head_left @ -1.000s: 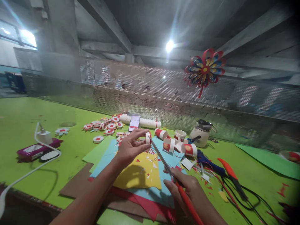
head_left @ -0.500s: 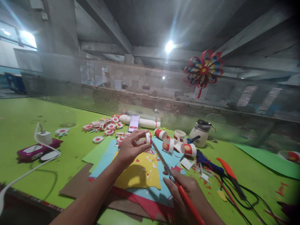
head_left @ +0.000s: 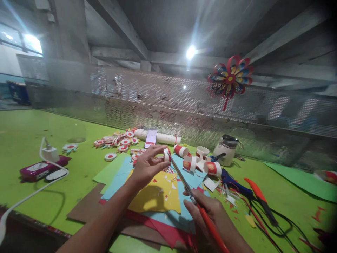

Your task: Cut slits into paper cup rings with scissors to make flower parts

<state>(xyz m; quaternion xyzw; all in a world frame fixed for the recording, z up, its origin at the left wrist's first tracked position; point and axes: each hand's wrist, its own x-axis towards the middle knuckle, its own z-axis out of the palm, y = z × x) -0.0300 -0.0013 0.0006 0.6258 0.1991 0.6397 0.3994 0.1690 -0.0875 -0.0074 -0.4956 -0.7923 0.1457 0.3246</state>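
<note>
The left hand (head_left: 147,165) is raised over the paper pile, thumb and fingers pinching a small red-and-white paper ring (head_left: 166,154). The right hand (head_left: 207,212) is closed around the red handles of scissors (head_left: 184,181), whose long blades run up toward 11 o'clock; their tips meet the ring at its right edge. Whether the blades are parted cannot be told.

Below the hands lies a yellow sheet (head_left: 160,196) sprinkled with tiny offcuts, on blue sheets (head_left: 119,175) and red sheets (head_left: 168,233), all stacked on brown card (head_left: 84,207) on the green table (head_left: 31,130).

At 1 o'clock from the ring stand several paper cups (head_left: 196,160), red and white; one upright white cup (head_left: 202,151) shows an open mouth, its inside not clear. Just beyond at 2 o'clock sits a white jar (head_left: 226,149) with a dark lid. At 11 o'clock lie a phone (head_left: 151,138) propped on a white roll (head_left: 160,137) and a scatter of red-and-white discs (head_left: 116,142).

At 3 o'clock of the right hand are a blue glue gun (head_left: 234,182) and an orange-handled tool (head_left: 256,191) with black cables. Far off at 9 o'clock rests a purple device (head_left: 42,168) with a white charger (head_left: 50,154). A paper pinwheel (head_left: 230,79) hangs on the mesh fence (head_left: 158,98).
</note>
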